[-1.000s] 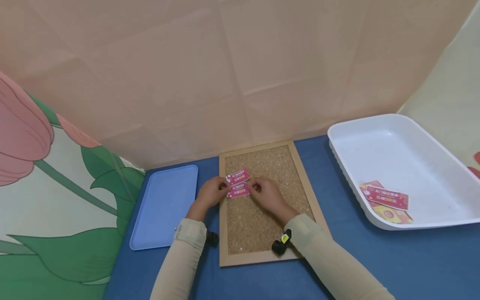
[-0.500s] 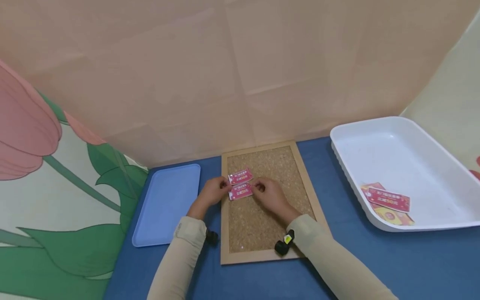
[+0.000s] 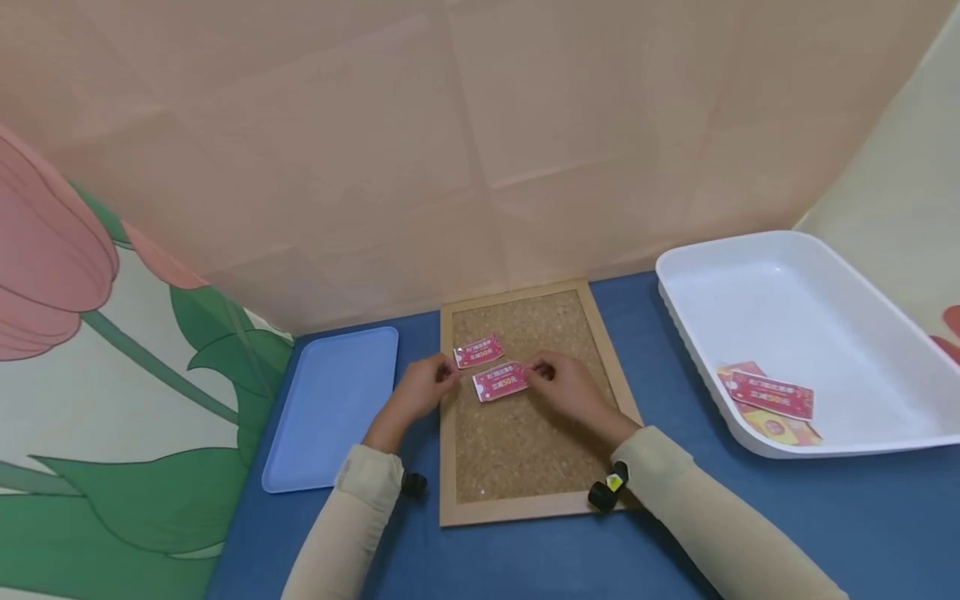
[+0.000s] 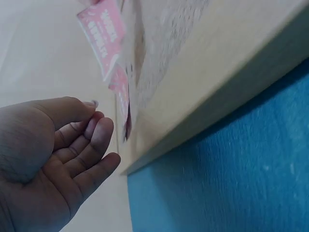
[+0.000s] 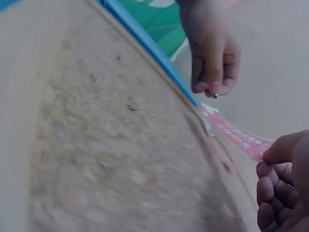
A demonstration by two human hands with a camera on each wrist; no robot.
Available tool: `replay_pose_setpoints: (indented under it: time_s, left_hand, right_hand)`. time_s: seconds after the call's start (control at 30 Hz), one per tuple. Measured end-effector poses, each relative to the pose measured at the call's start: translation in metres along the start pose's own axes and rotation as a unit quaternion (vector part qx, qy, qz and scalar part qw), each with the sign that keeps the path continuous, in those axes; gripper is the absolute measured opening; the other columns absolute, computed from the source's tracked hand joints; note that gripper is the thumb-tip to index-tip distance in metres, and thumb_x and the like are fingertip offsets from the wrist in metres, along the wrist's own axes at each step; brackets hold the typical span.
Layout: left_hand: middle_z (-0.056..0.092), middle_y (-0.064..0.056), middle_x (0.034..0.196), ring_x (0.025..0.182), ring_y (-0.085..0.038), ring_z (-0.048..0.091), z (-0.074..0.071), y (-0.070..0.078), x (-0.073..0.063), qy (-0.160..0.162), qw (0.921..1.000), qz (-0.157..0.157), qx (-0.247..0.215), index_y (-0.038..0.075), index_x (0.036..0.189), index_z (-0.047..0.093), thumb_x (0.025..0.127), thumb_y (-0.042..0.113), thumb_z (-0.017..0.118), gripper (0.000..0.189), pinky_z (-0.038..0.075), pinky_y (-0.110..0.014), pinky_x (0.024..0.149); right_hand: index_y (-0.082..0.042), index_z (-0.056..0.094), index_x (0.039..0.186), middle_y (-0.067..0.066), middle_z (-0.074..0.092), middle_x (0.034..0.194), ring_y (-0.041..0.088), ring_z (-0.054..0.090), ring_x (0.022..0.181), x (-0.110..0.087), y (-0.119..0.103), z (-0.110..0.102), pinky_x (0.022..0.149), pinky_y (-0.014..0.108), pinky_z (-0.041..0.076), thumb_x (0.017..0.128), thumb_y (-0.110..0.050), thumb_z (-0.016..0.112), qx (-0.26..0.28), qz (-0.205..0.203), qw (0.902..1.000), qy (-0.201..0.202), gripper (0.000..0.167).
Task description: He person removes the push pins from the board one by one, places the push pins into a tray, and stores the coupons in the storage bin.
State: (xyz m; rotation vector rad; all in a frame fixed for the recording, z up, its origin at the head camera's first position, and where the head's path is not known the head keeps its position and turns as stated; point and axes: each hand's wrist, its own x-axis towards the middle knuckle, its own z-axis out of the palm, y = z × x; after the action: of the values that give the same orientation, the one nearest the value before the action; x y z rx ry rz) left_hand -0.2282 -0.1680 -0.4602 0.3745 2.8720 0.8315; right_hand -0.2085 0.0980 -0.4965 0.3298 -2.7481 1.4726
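My right hand [image 3: 566, 383] pinches the right end of a pink paper coupon [image 3: 501, 381] between thumb and fingers. In the right wrist view this coupon [image 5: 236, 134] bows above the cork board [image 5: 120, 121]. Another pink coupon [image 3: 478, 352] lies on the cork board [image 3: 517, 458], near its upper left. Just left of the coupons, at the board's frame, is my left hand [image 3: 420, 387]. Its thumb and forefinger pinch a small silvery tack [image 4: 95, 103], mostly hidden by the fingertips; its other fingers are loosely bent.
A blue tray [image 3: 333, 408] lies left of the board on the blue tablecloth [image 3: 720, 517]. At the right stands a white plastic tub [image 3: 840, 325] with several coupons [image 3: 772, 396] inside. A peach-coloured cloth wall [image 3: 360, 167] rises behind the board.
My right hand has moved right, drawing the lower coupon with it. That coupon's left end has come away from my left hand, and a gap shows between the two coupons.
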Motion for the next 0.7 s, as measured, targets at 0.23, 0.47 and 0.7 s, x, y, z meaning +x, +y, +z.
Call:
replay_pose_setpoints:
  time_s: [0.23,0.47,0.7]
  left_hand:
    - [0.063,0.003,0.082,0.074,-0.011,0.057,-0.005,0.014,-0.009,0.006,0.9994,0.033,0.003,0.013,0.091,0.062,0.095,0.019,0.064,0.007,0.049,-0.026,0.060]
    - [0.063,0.003,0.080,0.074,-0.010,0.058,-0.013,0.021,-0.019,0.028,0.9980,0.055,0.014,0.012,0.089,0.062,0.092,0.014,0.066,0.005,0.049,-0.027,0.063]
    - [0.062,0.003,0.078,0.072,-0.009,0.058,-0.017,0.023,-0.027,0.031,0.9967,0.072,0.021,0.010,0.089,0.062,0.090,0.010,0.067,0.004,0.049,-0.027,0.063]
  right_hand:
    - [-0.013,0.068,0.101,0.000,0.065,0.090,0.016,0.058,0.082,-0.009,-0.011,-0.027,0.070,0.033,0.049,0.096,-0.028,0.062,0.002,-0.002,0.9999,-0.010,0.017]
    - [-0.010,0.069,0.100,0.002,0.066,0.089,0.017,0.058,0.080,-0.018,-0.012,-0.050,0.067,0.033,0.048,0.094,-0.030,0.065,-0.009,-0.005,0.9999,0.004,0.021]
    - [-0.010,0.069,0.102,0.003,0.067,0.090,0.019,0.058,0.080,-0.027,-0.014,-0.069,0.066,0.033,0.048,0.094,-0.031,0.066,-0.015,0.002,0.9998,0.013,0.023]
